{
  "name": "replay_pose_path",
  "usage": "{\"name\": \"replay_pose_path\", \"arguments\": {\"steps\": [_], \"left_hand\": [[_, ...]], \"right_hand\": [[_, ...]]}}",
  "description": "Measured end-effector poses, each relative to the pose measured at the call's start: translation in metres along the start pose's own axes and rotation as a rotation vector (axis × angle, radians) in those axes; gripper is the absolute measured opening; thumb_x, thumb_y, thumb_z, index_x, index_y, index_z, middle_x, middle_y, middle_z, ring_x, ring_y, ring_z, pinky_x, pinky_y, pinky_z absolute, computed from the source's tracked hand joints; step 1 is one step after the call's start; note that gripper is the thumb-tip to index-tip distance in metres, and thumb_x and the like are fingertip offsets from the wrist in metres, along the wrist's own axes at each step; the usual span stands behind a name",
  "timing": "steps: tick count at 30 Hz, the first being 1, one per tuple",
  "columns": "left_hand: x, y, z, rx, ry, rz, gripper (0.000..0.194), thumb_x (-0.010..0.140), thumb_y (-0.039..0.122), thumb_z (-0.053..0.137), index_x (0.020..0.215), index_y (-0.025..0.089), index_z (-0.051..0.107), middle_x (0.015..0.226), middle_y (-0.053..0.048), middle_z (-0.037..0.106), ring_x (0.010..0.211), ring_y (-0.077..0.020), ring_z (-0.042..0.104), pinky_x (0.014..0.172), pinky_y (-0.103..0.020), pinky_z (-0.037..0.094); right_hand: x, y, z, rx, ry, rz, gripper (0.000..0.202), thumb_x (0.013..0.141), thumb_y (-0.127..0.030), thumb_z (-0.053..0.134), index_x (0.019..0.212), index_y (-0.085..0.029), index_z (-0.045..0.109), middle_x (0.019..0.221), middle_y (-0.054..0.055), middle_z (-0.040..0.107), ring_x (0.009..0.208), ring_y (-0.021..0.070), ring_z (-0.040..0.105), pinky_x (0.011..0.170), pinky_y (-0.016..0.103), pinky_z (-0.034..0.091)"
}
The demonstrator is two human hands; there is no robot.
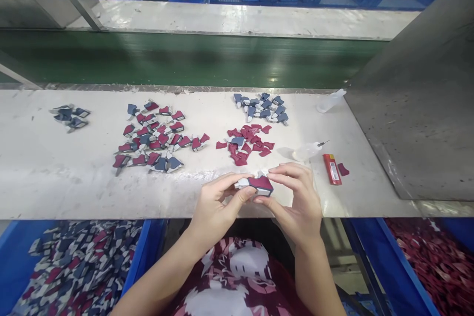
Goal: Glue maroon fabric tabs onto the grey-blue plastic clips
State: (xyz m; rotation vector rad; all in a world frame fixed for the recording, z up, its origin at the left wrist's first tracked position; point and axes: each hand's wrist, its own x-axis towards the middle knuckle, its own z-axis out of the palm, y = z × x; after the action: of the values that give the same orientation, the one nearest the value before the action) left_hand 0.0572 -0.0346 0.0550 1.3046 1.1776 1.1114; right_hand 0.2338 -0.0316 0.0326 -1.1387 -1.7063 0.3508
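A small plastic part [260, 183], with a maroon panel on a navy and light grey body, is held just above the table's front edge. My left hand [222, 201] pinches its grey end between thumb and fingers. At the opposite end, the thumb and fingertips of my right hand [294, 200] are closed around the part's edges. Beyond my hands lies a pile of loose maroon panels [255, 140], with one navy and grey part [237, 142] on it. A clear bottle with a needle tip [307, 152] lies beyond my right hand.
Navy and grey parts [263, 106] lie farther back; maroon-panelled parts [155, 133] spread to the left. A red lighter [332, 170] and second bottle [331, 101] are at right. Blue bins [148, 252] flank me below the table. A green conveyor belt [185, 61] runs behind.
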Motion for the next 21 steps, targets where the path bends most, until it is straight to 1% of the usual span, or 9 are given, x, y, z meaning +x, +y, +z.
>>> {"name": "replay_pose_path", "arguments": {"steps": [2,4,7,10,13,15,17,18,21], "left_hand": [[-0.001,0.002,-0.002,-0.038,-0.043,-0.041,0.014,0.091,0.029,0.067,0.097,0.022,0.077,0.09,-0.002,0.076,0.077,-0.0141,0.071,0.069,-0.02,0.059],[-0.002,0.004,-0.004,-0.045,-0.067,-0.068,0.015,0.091,0.031,0.067,0.095,0.021,0.077,0.087,-0.001,0.075,0.072,-0.0131,0.069,0.066,-0.02,0.058],[-0.003,0.004,-0.006,-0.039,-0.079,-0.074,0.017,0.092,0.033,0.067,0.094,0.02,0.076,0.084,-0.002,0.072,0.068,-0.0124,0.067,0.065,-0.02,0.057],[-0.005,0.003,-0.008,-0.03,-0.055,-0.048,0.015,0.091,0.032,0.067,0.096,0.02,0.076,0.083,-0.001,0.071,0.065,-0.0112,0.065,0.063,-0.019,0.056],[-0.006,0.0,-0.011,-0.032,-0.039,-0.05,0.014,0.092,0.03,0.066,0.099,0.022,0.076,0.083,0.0,0.07,0.065,-0.0103,0.064,0.063,-0.019,0.055],[-0.005,-0.002,-0.014,-0.037,-0.036,-0.057,0.014,0.093,0.03,0.065,0.099,0.022,0.076,0.084,0.0,0.071,0.068,-0.0107,0.065,0.066,-0.019,0.056],[-0.003,-0.004,-0.017,-0.03,-0.031,-0.043,0.015,0.093,0.03,0.065,0.098,0.021,0.076,0.088,-0.001,0.071,0.073,-0.0124,0.066,0.069,-0.021,0.056],[-0.001,-0.005,-0.018,-0.017,-0.028,-0.027,0.015,0.093,0.03,0.065,0.098,0.021,0.076,0.091,-0.002,0.072,0.077,-0.0137,0.068,0.071,-0.022,0.057],[0.004,-0.012,-0.023,0.088,0.001,0.034,0.016,0.092,0.029,0.065,0.102,0.022,0.076,0.099,-0.004,0.073,0.089,-0.0176,0.069,0.078,-0.025,0.056]], "right_hand": [[0.003,0.001,-0.003,-0.02,-0.04,-0.092,0.031,0.082,-0.03,0.077,0.111,-0.035,0.067,0.098,0.004,0.067,0.106,0.0267,0.057,0.095,0.049,0.049],[0.005,0.001,-0.003,0.007,-0.077,-0.133,0.026,0.084,-0.032,0.076,0.108,-0.034,0.067,0.094,0.003,0.066,0.106,0.0266,0.055,0.094,0.048,0.048],[0.003,0.002,0.001,0.068,-0.14,-0.1,0.021,0.089,-0.031,0.07,0.108,-0.03,0.063,0.094,0.004,0.062,0.104,0.0256,0.053,0.09,0.044,0.048],[0.001,0.001,0.008,0.097,-0.206,-0.056,0.015,0.095,-0.027,0.058,0.11,-0.026,0.057,0.099,0.006,0.057,0.102,0.0247,0.052,0.087,0.042,0.047],[0.0,0.0,0.017,0.101,-0.21,-0.067,0.012,0.097,-0.025,0.052,0.109,-0.026,0.055,0.099,0.006,0.054,0.102,0.0245,0.05,0.087,0.043,0.046],[-0.001,0.001,0.024,0.107,-0.175,-0.086,0.013,0.096,-0.024,0.055,0.108,-0.026,0.055,0.098,0.005,0.055,0.101,0.024,0.051,0.086,0.042,0.047],[-0.002,0.003,0.031,0.116,-0.107,-0.105,0.018,0.092,-0.024,0.063,0.109,-0.027,0.056,0.096,0.004,0.058,0.1,0.0232,0.052,0.086,0.041,0.048],[-0.003,0.005,0.033,0.119,-0.067,-0.099,0.024,0.09,-0.024,0.068,0.111,-0.027,0.056,0.096,0.003,0.06,0.1,0.0231,0.054,0.087,0.041,0.048],[-0.006,0.012,0.036,0.085,0.01,-0.014,0.06,0.081,-0.033,0.079,0.133,-0.028,0.048,0.107,0.005,0.064,0.106,0.0253,0.056,0.087,0.043,0.051]]}}
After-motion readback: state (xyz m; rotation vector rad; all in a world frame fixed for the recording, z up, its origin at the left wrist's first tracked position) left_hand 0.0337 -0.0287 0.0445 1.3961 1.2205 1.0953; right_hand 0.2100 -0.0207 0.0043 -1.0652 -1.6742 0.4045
